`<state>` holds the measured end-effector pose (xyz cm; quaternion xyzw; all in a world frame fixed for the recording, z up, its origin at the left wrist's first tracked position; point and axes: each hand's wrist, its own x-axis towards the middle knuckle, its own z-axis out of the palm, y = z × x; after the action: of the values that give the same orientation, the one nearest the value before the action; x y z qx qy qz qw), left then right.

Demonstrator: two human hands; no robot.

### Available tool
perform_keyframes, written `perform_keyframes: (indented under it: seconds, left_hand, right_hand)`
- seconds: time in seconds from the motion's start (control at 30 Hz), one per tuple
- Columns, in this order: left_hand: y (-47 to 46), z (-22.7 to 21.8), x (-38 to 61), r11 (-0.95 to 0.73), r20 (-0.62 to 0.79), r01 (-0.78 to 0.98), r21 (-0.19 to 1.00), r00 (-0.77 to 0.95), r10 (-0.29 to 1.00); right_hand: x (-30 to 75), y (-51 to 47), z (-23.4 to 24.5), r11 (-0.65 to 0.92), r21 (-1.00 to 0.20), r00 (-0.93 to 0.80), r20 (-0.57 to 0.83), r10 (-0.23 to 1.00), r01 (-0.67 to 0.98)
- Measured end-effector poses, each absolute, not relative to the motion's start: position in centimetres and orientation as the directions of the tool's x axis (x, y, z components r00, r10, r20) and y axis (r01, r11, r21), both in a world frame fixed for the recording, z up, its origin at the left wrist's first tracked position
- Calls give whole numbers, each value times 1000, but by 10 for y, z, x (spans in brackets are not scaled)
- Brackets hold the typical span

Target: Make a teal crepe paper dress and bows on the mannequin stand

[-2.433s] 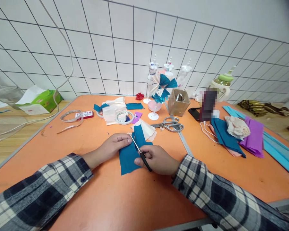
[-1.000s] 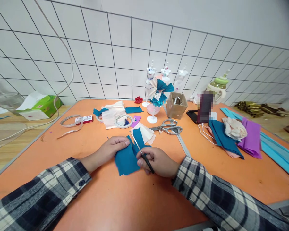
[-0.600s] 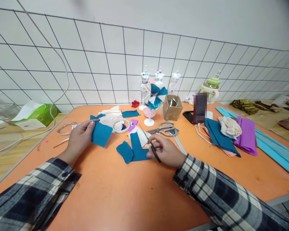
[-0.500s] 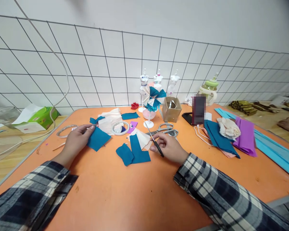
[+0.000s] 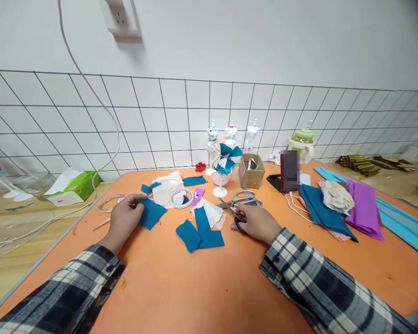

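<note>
My left hand (image 5: 124, 219) pinches a cut piece of teal fabric (image 5: 151, 214) low over the orange table (image 5: 195, 283), left of centre. My right hand (image 5: 257, 222) is closed on small black-handled scissors (image 5: 237, 218), held close to the table just in front of the big silver scissors (image 5: 241, 198). Between my hands lie two more teal fabric pieces (image 5: 200, 232), flat on the table. A cream fabric piece (image 5: 214, 212) sits just behind them.
Tape rolls (image 5: 181, 198), cream and teal scraps, small white mannequins (image 5: 231, 134), a cardboard box (image 5: 251, 170), a phone on a stand (image 5: 288, 170) and teal and purple fabric piles (image 5: 348, 206) crowd the far half. A green tissue box (image 5: 73, 186) sits off the table at left.
The teal fabric was cut apart. My left hand carried one piece off to the left; my right hand moved the small scissors right, beside the big scissors. The view tilted upward.
</note>
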<state>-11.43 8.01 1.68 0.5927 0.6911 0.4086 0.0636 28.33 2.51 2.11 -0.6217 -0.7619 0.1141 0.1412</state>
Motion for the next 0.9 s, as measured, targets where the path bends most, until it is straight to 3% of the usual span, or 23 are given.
perform_keyframes:
  seconds: [0.13,0.23,0.33,0.43,0.5,0.7,0.9]
  left_hand:
    - [81,16,-114,-105,488,927,360,-92,868]
    - [77,18,-109,-126,545,955,269,-43,837]
    - [64,23,-97,-406,639,903,140,231,734]
    - [42,25,-74,-764,471,645,19,668,576]
    - [27,24,-53,-830,316,558,20,784,534]
    - [10,18,-11,-773,108,619,138,767,633]
    - [19,24,-28,-651,147,756,-72,653,743]
  right_hand:
    - [291,32,16,119,-395,-112,39,993,911]
    - [292,35,11,113,-427,-101,50,994,897]
    - [291,37,8,100,-444,-81,60,995,891]
    - [292,38,8,92,-451,-74,59,996,888]
    - [293,39,8,96,-460,-80,54,995,883]
    - [293,41,7,88,-488,-85,28,996,868]
    - [297,42,10,-7,-453,41,65,997,892]
